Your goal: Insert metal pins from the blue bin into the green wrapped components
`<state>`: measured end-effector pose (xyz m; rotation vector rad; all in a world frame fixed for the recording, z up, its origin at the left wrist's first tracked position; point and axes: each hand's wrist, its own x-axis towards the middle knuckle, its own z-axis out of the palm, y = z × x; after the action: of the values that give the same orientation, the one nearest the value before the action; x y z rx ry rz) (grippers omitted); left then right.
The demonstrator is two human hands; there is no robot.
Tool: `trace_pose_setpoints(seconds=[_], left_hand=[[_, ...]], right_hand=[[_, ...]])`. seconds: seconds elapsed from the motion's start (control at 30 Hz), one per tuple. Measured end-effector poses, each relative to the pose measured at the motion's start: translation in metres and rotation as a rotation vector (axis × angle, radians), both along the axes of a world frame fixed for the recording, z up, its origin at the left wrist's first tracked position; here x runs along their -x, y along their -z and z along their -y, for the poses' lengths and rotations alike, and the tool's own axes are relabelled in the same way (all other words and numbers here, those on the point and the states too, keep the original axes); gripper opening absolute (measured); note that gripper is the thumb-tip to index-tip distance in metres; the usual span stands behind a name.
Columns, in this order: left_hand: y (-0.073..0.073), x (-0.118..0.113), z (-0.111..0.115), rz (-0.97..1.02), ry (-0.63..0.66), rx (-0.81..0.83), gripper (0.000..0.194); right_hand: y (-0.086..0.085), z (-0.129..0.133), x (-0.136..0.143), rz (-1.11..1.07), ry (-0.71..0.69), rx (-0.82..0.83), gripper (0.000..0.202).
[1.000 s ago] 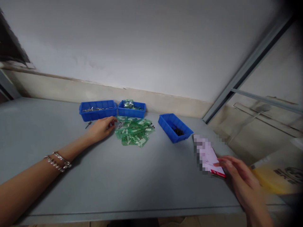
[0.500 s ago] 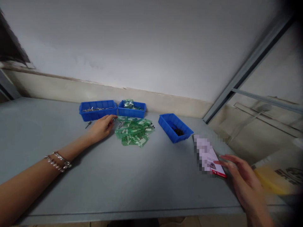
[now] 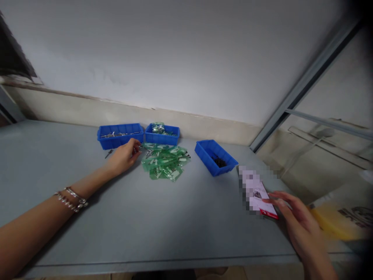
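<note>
The desk (image 3: pixel 175 225) extends beneath both hands. Right of the right hand (image 3: pixel 301 219) sits a yellow package (image 3: pixel 335 227). Beyond the left hand (image 3: pixel 122 156) stand the left bin (image 3: pixel 121 142) and middle bin (image 3: pixel 161 139); green packets (image 3: pixel 166 161) separate it from the right bin (image 3: pixel 206 157). Its fingers curl; grip cannot be determined. The device (image 3: pixel 253 190) lies at the right hand's parted fingertips. Left of the left hand: metal part (image 3: pixel 108 154).
</note>
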<state>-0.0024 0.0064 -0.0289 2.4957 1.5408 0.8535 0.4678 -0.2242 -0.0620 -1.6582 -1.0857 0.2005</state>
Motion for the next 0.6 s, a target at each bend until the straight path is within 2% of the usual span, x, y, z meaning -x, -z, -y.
trace_pose_setpoints(seconds=[0.17,0.37,0.5,0.6], left_hand=[[-0.0010,0.0000,-0.0003,-0.059,-0.021,0.005,0.027],[-0.0005,0.0003,-0.0001,-0.078,0.024,-0.048,0.030],[-0.0013,-0.0001,0.0007,-0.098,0.047,-0.099,0.033],[-0.0014,0.0000,0.0007,-0.108,0.053,-0.116,0.035]], right_hand=[[0.0001,0.0004,-0.0012,-0.113,-0.031,0.021,0.036],[0.0012,0.0002,0.0005,-0.177,-0.016,0.045,0.043],[0.0018,0.0011,0.0042,-0.247,-0.005,-0.056,0.046],[0.0025,0.0018,0.0039,-0.240,-0.020,-0.061,0.043]])
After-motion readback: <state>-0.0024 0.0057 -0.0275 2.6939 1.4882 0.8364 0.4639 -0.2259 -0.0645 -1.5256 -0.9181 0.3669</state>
